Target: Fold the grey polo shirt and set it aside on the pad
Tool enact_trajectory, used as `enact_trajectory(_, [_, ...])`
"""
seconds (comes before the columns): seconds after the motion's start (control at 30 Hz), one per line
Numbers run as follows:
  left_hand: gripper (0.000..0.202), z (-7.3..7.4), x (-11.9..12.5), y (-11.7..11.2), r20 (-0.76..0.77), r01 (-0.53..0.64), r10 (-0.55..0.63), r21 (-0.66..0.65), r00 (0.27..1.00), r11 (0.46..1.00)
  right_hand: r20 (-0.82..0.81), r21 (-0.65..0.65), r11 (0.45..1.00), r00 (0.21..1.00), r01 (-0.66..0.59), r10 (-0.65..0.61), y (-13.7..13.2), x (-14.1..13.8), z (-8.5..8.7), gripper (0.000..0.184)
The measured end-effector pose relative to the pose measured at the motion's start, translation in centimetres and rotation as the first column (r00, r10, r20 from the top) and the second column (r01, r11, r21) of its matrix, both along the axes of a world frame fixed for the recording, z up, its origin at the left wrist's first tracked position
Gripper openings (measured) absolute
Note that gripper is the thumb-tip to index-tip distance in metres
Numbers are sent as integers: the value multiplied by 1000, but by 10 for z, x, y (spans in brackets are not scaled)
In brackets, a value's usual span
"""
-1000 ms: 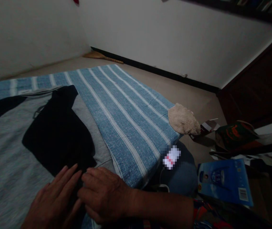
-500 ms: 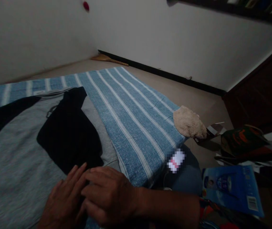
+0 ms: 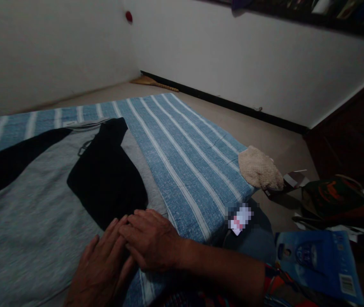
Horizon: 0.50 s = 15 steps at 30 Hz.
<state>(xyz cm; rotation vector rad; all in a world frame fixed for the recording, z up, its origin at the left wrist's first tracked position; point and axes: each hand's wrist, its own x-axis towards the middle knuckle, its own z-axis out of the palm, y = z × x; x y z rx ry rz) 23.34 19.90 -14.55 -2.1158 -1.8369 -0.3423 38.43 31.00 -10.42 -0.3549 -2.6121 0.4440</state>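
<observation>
One grey-and-black top (image 3: 31, 238), laid out at eight o'clock from view centre, on one striped cover (image 3: 182, 166). Watching remotely, I count two grips. Left grip (image 3: 100, 264), between seven and eight, lies flat, fingers extended, clasping nothing that I can see. Right grip (image 3: 153, 238), at seven, has its fingertips against the left's, fingers bent; I cannot tell whether it pinches fabric. Step in hand, as I judge it: pressing down where the folded sleeve (image 3: 108, 183) runs in under the fingers. Best done with flat fingers and light, even pressure, working outward, so that the top underneath is not dragged into creases. Sleeves: two, this one doubled across the front, the outer sleeve (image 3: 25, 160) stretched toward nine. Elsewhere: one tan cloth (image 3: 260, 168), three o'clock; one lit screen (image 3: 242, 219), blurred, and one blue packet (image 3: 316, 260), both about four; one broom (image 3: 154, 82), eleven
</observation>
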Motion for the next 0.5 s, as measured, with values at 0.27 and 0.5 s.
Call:
enact_trajectory(0.27, [67,2,4,-8,118,36,-41,43,992,998,-19,16,1000,1000,-9,9,1,-1,-5,31])
enact_trajectory(0.5, [69,0,2,-7,169,10,-12,10,986,1000,-43,31,999,999,-18,19,3,0,-8,22])
